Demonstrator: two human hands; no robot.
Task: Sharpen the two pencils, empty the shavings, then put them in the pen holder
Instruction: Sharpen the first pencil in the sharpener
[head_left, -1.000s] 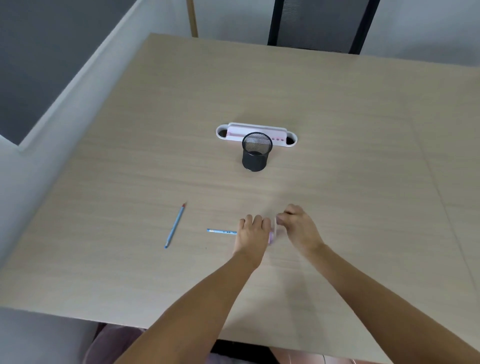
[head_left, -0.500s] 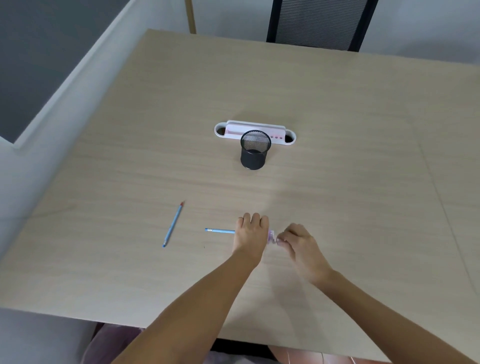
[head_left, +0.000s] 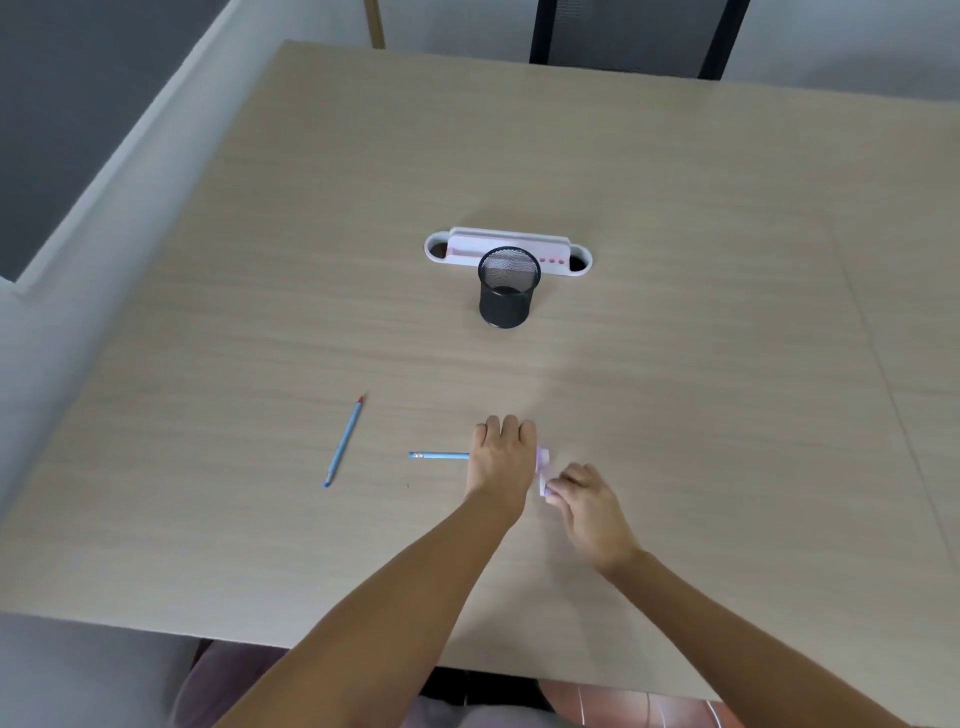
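While both hands (head_left: 503, 457) grip pencil (head_left: 439, 455) and sharpener (head_left: 543, 470): loose pencil (head_left: 344, 440) left, holder (head_left: 508, 287) beyond.

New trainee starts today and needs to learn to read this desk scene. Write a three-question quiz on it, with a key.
1. True or false: the black mesh pen holder already holds a pencil.
2. Multiple choice: where is the loose blue pencil? A) in the pen holder B) lying on the table, left of the hands C) in the right hand
3. Fill in: the left hand grips the second blue pencil, while the right hand holds a small pink ____.

Key: 1 false, no pencil shows in it; 2 B; 3 sharpener, judged mostly from the task, since the hands hide most of it.
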